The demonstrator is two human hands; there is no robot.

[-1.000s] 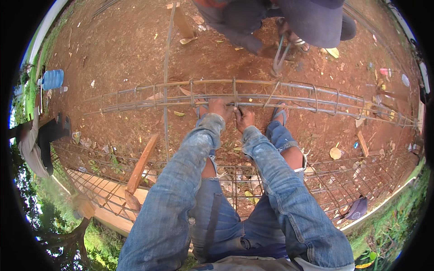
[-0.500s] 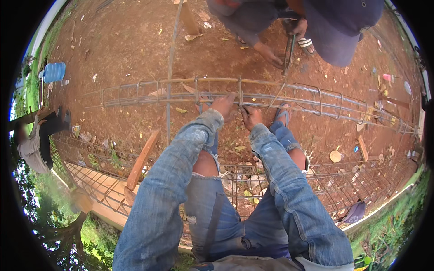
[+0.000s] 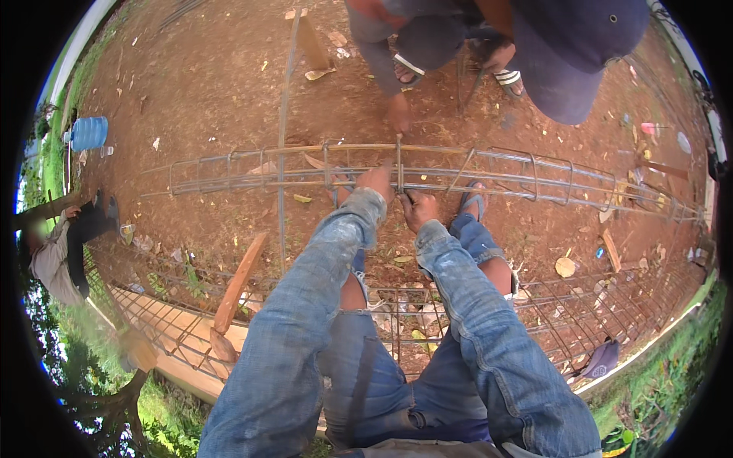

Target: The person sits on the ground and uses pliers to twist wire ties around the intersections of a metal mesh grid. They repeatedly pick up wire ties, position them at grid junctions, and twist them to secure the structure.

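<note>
A long, narrow rebar cage (image 3: 504,155) of thin steel bars and stirrups runs across in front of me. My left hand (image 3: 376,182) is at its near bars, just left of an upright stirrup (image 3: 399,164); its fingers are smeared and partly hidden. Closed at the lower end of that same stirrup is my right hand (image 3: 420,209), fingers bent against the steel. Any tie wire there is too small to make out. Across the cage, a co-worker's hand (image 3: 399,114) reaches down to the stirrup's top; their other hand (image 3: 500,57) is by a thin dark tool.
A co-worker in a dark cap (image 3: 561,61) crouches opposite. Welded-looking mesh (image 3: 580,320) lies around my legs, with a wooden stake (image 3: 243,282) on the left. A long bar (image 3: 282,114) crosses under the cage. A blue water jug (image 3: 89,133) and a seated person (image 3: 57,256) are far left.
The co-worker's hand has come from the tool on the right over to the top of the stirrup. My left hand has shifted slightly down. The view has tilted a little.
</note>
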